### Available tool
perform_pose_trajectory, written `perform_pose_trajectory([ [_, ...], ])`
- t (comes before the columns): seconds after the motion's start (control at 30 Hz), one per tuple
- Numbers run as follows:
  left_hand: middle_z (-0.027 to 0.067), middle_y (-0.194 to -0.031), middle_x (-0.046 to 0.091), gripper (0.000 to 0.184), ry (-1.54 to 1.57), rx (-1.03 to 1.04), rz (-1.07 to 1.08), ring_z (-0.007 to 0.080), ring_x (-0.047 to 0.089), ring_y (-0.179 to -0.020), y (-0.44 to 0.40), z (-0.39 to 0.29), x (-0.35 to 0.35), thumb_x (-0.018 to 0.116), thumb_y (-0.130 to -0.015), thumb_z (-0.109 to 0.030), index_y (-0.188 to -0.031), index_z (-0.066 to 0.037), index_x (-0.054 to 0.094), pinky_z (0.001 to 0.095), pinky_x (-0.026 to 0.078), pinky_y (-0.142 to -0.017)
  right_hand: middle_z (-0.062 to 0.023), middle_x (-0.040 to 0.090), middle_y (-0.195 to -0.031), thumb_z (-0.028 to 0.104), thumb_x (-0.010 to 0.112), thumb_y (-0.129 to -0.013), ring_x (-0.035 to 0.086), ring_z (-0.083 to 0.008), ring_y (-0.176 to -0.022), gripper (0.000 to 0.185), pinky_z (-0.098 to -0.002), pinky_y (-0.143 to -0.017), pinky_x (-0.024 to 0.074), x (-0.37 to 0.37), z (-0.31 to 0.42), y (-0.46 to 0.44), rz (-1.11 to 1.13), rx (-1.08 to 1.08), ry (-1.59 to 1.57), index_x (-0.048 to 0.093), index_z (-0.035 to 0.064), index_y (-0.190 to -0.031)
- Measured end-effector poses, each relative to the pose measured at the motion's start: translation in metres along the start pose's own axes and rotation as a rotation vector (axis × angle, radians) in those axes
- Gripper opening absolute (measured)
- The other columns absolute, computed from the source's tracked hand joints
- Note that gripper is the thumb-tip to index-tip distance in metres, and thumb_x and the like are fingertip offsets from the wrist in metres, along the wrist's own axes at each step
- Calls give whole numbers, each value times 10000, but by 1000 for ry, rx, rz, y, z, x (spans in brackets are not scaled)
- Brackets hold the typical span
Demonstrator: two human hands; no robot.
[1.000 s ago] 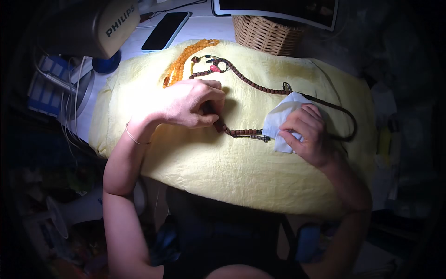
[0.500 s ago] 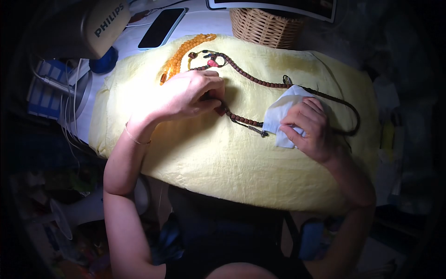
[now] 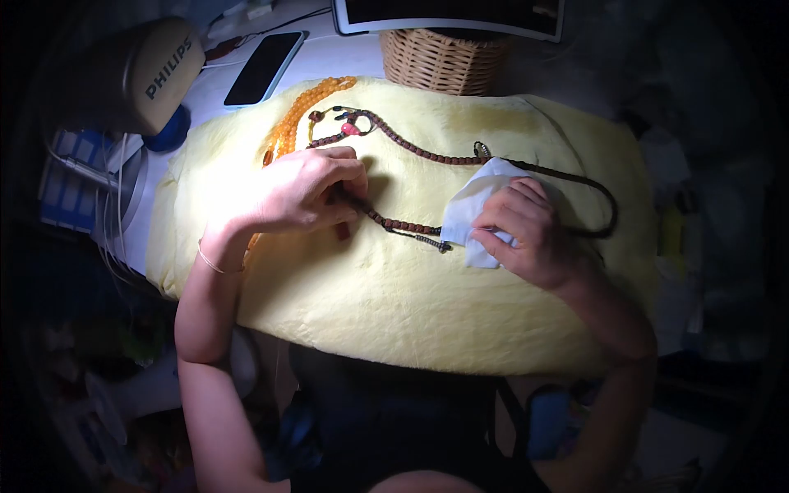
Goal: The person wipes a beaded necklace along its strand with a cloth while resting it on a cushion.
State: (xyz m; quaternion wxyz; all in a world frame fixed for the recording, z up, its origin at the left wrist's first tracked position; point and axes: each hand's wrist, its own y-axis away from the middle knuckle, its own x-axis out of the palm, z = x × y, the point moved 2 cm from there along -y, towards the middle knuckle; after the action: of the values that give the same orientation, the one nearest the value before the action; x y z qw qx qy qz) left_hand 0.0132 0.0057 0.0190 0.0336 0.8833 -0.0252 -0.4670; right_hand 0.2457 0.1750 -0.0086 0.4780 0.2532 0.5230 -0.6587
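Note:
A long strand of dark brown beads [image 3: 427, 154] loops across a pale yellow cloth [image 3: 370, 312]. My left hand [image 3: 308, 185] has its fingers closed on the strand's lower run, at the left. Just below those fingertips shows a small dark red piece [image 3: 343, 232], its kind unclear. My right hand [image 3: 522, 226] grips a white wiping cloth [image 3: 468, 205], which covers part of the same run; whether the beads pass inside it is hidden. A thin beaded tassel [image 3: 419, 238] hangs off between both hands. Near the strand's upper left lies a pink bead [image 3: 351, 129].
Orange beads [image 3: 292, 123] lie at the yellow cloth's left, partly behind my left wrist. A Philips lamp [image 3: 164, 74] stands at the upper left, beside a phone [image 3: 265, 69]. Farther back are a wicker basket [image 3: 440, 62] and a white-edged screen [image 3: 452, 29].
The whole view has shifted, so things appear lower and further left. My left hand has slid a little left relative to the strand. My right hand keeps its hold on the white cloth.

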Motion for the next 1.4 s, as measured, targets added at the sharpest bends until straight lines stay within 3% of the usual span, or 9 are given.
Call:
perform_pose_trajectory([
  [0.27, 86, -896, 578, 178, -38, 8, -8, 267, 616, -849, -1, 4, 3, 713, -714, -59, -857, -37, 609, 373, 501, -735, -61, 575, -806, 90, 767, -720, 562, -266, -784, 152, -393, -825, 429, 2, -1, 1, -57, -26, -15, 633, 82, -790],
  [0.6, 84, -940, 566, 177, -50, -42, -11, 244, 617, -853, 3, 2, -5, 690, -685, -63, -842, -35, 613, 350, 506, -739, -43, 588, -822, 155, 752, -751, 590, -245, -837, 144, -414, -882, 438, 2, -1, 2, -21, -13, 20, 625, 96, -788],
  [1.0, 101, -929, 583, 160, -60, -69, -18, 286, 601, -928, 2, 1, -4, 663, -687, -77, -830, -21, 617, 381, 498, -830, -43, 596, -820, 151, 756, -749, 596, -241, -830, 143, -407, -881, 441, 1, 0, 2, -29, -18, 14, 631, 93, -789],
  [1.2, 86, -1003, 574, 216, -96, 104, -72, 279, 559, -1038, 2, 4, 0, 709, -654, -61, -860, -52, 645, 368, 457, -934, -40, 594, -820, 150, 755, -748, 593, -240, -834, 141, -406, -881, 438, 1, 0, 2, -33, -15, 18, 631, 96, -788],
  [1.4, 81, -1018, 566, 208, -158, 80, -90, 274, 515, -1048, 1, 9, 3, 734, -639, -72, -824, -59, 640, 366, 433, -952, -62, 587, -813, 122, 763, -725, 575, -260, -796, 154, -397, -855, 438, 1, 0, 2, -40, -34, 5, 638, 86, -807],
])
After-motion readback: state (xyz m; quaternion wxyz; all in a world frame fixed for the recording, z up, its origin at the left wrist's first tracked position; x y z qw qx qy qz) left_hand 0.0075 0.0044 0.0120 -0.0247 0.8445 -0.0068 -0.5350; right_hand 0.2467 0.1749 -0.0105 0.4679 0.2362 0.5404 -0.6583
